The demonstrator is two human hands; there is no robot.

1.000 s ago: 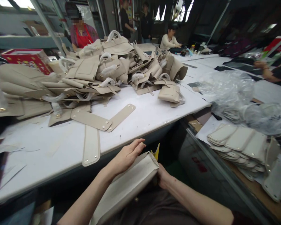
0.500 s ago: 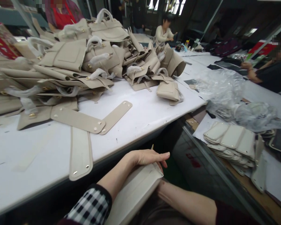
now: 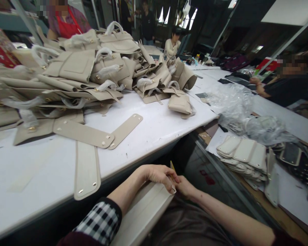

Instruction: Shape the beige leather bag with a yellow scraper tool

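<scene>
A long pale off-white bag piece [image 3: 146, 208], seemingly folded, lies across my lap with its narrow end pointing away from me. My left hand [image 3: 160, 175] curls over that far end, thumb on the near side, gripping it. Just beyond the same end, my right hand [image 3: 184, 186] is closed, its fingertips meeting those of my left. Between the hands a thin yellow pointed thing [image 3: 172, 165] sticks up; which hand holds it I cannot tell. Most of the right fingers are hidden. On the table edge close by, a pale strap-shaped panel [image 3: 86, 171] with metal studs overhangs.
Beige bags [image 3: 72, 65] with wrapped handles are heaped on the white table [image 3: 133, 164]. Two beige panels [image 3: 84, 133] overlap near its front. At right are stacked pale panels [image 3: 246, 153] and clear plastic wrap [image 3: 231, 99]. A co-worker [image 3: 287, 85] sits beyond.
My left fingers have gone from stretched out to curled around the piece's end. My right hand has come out from beneath the piece to meet them. The view has shifted slightly.
</scene>
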